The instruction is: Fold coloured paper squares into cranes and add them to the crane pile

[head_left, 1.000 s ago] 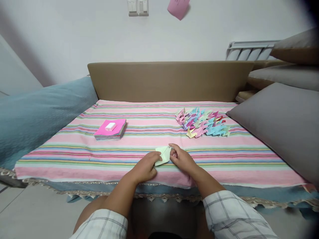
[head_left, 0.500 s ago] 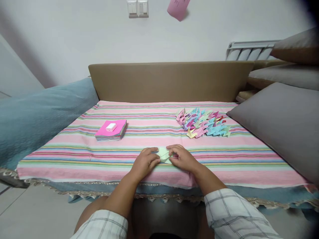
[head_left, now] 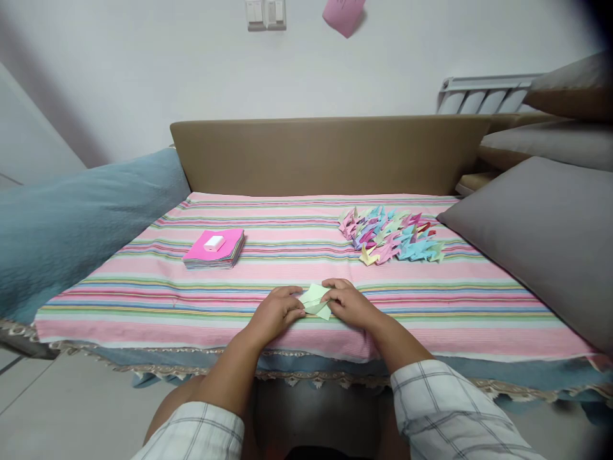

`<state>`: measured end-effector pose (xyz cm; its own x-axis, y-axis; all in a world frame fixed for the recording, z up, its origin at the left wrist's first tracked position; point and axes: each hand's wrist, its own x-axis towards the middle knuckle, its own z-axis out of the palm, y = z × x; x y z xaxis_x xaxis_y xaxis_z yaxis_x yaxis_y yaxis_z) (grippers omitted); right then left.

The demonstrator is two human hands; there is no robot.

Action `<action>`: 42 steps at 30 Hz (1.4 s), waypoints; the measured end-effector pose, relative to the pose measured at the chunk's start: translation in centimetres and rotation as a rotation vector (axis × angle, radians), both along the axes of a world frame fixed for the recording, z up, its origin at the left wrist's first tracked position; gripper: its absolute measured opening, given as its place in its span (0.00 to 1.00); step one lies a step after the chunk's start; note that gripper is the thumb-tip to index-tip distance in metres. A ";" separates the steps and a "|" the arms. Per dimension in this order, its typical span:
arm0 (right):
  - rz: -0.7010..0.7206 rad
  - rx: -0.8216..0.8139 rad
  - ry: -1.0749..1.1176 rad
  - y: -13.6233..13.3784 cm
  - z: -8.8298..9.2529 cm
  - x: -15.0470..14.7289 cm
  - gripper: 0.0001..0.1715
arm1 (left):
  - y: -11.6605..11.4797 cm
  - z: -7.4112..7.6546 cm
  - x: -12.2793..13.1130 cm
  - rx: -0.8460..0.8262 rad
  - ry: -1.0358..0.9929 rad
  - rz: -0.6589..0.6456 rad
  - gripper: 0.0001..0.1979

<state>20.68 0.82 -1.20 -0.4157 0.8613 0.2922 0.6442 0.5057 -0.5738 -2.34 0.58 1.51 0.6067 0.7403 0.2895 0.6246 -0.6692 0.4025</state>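
Observation:
A small pale green folded paper [head_left: 314,299] lies on the striped cloth [head_left: 268,276] near its front edge, between my hands. My left hand [head_left: 278,311] grips the paper's left corner between thumb and fingers. On the right side, my right hand [head_left: 350,303] pinches the paper, with its fingers bent over the edge. Beyond my right hand sit several folded paper figures [head_left: 390,236] in pink, blue, green and yellow. To the left is a stack of coloured paper sheets [head_left: 230,249] with pink on top, bearing a small white block [head_left: 214,243].
A brown backrest [head_left: 325,156] runs along the rear of the seat. Grey cushions [head_left: 541,236] are piled at the right, and a blue-covered armrest [head_left: 90,217] stands at the left. The seat's lace-trimmed edge is close to my knees.
The green paper has turned slightly between my hands and shows a wider top and a lower corner. My fingers have shifted a little on it.

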 end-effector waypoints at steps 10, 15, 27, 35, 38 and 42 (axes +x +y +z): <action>0.008 -0.157 0.001 -0.2 0.6 -0.3 0.09 | -0.4 -0.2 1.1 -0.106 -0.027 0.092 0.12; 0.013 -0.155 -0.030 -0.2 0.7 -0.4 0.09 | -0.6 0.0 1.5 -0.075 0.028 0.104 0.07; -0.052 -0.176 0.011 -0.2 0.8 -0.8 0.14 | -0.4 -0.4 1.6 -0.233 -0.126 0.277 0.07; -0.121 -0.154 0.021 -0.1 0.6 -1.3 0.11 | -0.3 0.2 1.2 -0.247 -0.025 0.341 0.10; -0.146 -0.135 0.008 0.0 0.4 -1.5 0.11 | -0.3 0.3 1.4 -0.198 0.017 0.362 0.11; -0.172 -0.113 -0.013 0.1 0.3 -1.7 0.09 | -0.3 0.1 1.7 -0.126 0.065 0.370 0.08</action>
<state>18.98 0.88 -0.91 -0.2627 0.9469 0.1852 0.7235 0.3204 -0.6114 -0.66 0.28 1.64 0.3065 0.9397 0.1518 0.8413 -0.3420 0.4187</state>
